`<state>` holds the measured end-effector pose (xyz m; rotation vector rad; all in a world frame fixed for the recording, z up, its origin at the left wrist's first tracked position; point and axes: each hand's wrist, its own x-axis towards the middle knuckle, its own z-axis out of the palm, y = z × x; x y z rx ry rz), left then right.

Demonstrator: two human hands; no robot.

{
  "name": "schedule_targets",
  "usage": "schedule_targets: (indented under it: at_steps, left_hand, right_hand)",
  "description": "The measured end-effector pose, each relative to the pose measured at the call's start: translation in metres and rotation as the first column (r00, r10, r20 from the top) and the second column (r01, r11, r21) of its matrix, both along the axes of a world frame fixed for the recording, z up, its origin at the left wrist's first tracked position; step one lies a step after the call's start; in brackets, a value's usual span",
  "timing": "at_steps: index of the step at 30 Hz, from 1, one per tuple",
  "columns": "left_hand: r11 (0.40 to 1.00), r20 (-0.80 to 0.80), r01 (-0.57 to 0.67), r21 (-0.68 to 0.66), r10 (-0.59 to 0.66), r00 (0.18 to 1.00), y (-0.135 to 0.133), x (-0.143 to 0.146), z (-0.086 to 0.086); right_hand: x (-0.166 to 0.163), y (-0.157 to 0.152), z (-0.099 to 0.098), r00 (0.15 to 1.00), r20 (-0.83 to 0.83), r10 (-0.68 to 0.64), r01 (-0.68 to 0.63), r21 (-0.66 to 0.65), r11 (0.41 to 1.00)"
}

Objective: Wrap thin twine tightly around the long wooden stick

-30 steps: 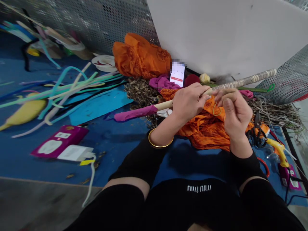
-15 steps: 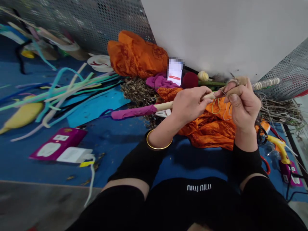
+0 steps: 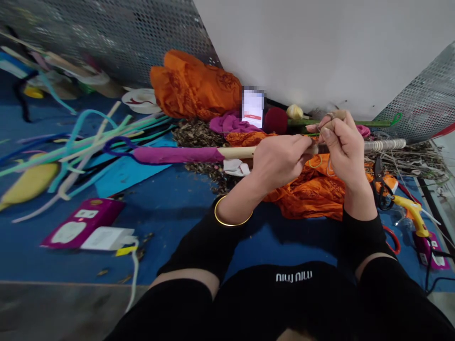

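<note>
Slippage looks the likeliest fault: left hand (image 3: 280, 158) grips the long pale wooden stick (image 3: 236, 152) while right hand (image 3: 343, 147) pinches a thin yellow-green elastic loop (image 3: 314, 162) that could snap free.

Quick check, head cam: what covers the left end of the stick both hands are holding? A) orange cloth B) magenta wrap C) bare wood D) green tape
B: the stick wears a magenta wrap along its left end, with bare wood only between the wrap and the left hand. The right hand pinches near the middle, over the orange cloth.
</note>
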<state>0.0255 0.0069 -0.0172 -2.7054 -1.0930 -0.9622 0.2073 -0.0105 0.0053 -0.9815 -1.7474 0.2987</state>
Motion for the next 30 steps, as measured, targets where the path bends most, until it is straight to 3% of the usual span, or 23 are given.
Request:
schedule_targets:
  at_steps: [11, 16, 19, 22, 25, 27, 28, 30]
  left_hand:
    - [0.977, -0.067, 0.055, 0.204, -0.042, 0.997, 0.003, 0.001, -0.005]
    - [0.991, 0.029, 0.006, 0.133, -0.010, 1.000, 0.006, -0.006, -0.001]
    - [0.997, 0.062, -0.024, 0.076, 0.019, 0.998, 0.012, -0.015, 0.003]
    - [0.999, 0.084, -0.018, 0.035, 0.015, 0.996, 0.019, -0.024, 0.004]
    - [0.997, 0.136, 0.064, -0.049, -0.057, 0.989, 0.023, -0.031, 0.006]
    - [0.978, 0.210, 0.159, -0.134, -0.128, 0.969, 0.024, -0.032, 0.007]
    - [0.962, 0.261, 0.210, -0.177, -0.160, 0.952, 0.023, -0.032, 0.008]
    - [0.926, 0.376, 0.291, -0.241, -0.187, 0.907, 0.021, -0.031, 0.009]
  right_hand:
    - [0.000, 0.002, -0.004, 0.998, -0.057, 0.018, -0.018, -0.015, 1.000]
    - [0.017, -0.010, 0.010, 0.944, -0.330, -0.018, -0.010, -0.084, 0.996]
    - [0.047, -0.016, 0.024, 0.847, -0.515, -0.127, 0.102, -0.077, 0.992]
    - [0.088, -0.011, 0.029, 0.772, -0.578, -0.264, 0.318, -0.008, 0.948]
    - [0.126, 0.006, 0.021, 0.697, -0.559, -0.449, 0.532, -0.017, 0.847]
    - [0.143, 0.020, 0.010, 0.634, -0.538, -0.556, 0.580, -0.144, 0.802]
    - [0.148, 0.026, 0.005, 0.634, -0.489, -0.600, 0.589, -0.198, 0.784]
    - [0.150, 0.034, -0.005, 0.723, -0.246, -0.645, 0.606, -0.222, 0.764]
